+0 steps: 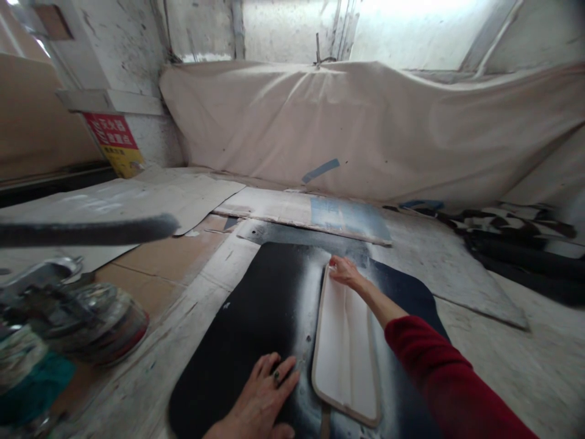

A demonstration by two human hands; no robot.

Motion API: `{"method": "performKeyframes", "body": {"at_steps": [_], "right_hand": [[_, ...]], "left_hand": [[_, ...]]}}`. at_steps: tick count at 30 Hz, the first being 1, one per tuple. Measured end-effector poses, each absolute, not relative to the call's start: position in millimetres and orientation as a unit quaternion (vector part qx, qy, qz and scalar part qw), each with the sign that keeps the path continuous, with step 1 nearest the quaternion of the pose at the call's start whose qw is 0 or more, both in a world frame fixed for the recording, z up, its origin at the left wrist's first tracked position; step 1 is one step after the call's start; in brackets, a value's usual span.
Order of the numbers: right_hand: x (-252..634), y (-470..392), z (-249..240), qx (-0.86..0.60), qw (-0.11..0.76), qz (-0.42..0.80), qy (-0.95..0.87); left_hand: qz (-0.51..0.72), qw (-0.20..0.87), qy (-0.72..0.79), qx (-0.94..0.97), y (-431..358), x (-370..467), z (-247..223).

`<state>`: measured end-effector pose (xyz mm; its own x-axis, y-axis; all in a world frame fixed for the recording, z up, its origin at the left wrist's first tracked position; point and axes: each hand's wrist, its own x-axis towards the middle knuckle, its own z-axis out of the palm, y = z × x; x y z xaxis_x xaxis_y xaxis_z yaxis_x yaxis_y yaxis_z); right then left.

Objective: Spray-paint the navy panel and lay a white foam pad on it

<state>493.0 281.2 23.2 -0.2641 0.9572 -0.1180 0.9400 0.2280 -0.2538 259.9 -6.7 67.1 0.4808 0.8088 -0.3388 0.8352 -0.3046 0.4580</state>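
A large black sheet (249, 305) with rounded corners lies on the table, its middle marked by a whitish sprayed band. On that band sits a long, round-cornered white panel (336, 341) with a tan edging and a crease down its length. My right hand (345, 271), in a red sleeve, pinches the panel's far left corner between closed fingers. Left of the panel, my left hand (267, 390) rests on the black sheet with fingers spread, holding nothing. A ring shows on one of its fingers.
At left stand a stained container with metal fittings (100, 323) and a teal-wrapped one (34, 372); a dark hose (86, 230) juts in above. Cardboard (150, 262) and pale boards (274, 204) cover the table. Black rolls and scraps (525, 250) lie right, a beige cloth (283, 122) behind.
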Motion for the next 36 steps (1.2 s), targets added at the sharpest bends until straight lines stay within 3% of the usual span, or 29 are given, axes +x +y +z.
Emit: {"method": "performKeyframes", "body": {"at_steps": [7,14,22,30,36], "right_hand": [[489,275,24,-0.608,0.045,0.134,-0.781],[486,273,23,-0.612,0.051,0.127,-0.779],[488,275,25,-0.607,0.058,0.117,-0.783],[483,269,8,-0.594,0.086,0.102,-0.793],[480,236,5,-0.553,0.108,0.068,-0.823]], "left_hand": [[-0.009,0.237,0.456,0.858,-2,251,5],[0.065,0.11,0.441,0.888,0,246,-45],[0.081,0.045,0.434,0.896,-1,246,-56],[0.043,0.017,0.421,0.906,2,250,-29],[0.091,-0.056,0.423,0.9,1,249,-31]]}}
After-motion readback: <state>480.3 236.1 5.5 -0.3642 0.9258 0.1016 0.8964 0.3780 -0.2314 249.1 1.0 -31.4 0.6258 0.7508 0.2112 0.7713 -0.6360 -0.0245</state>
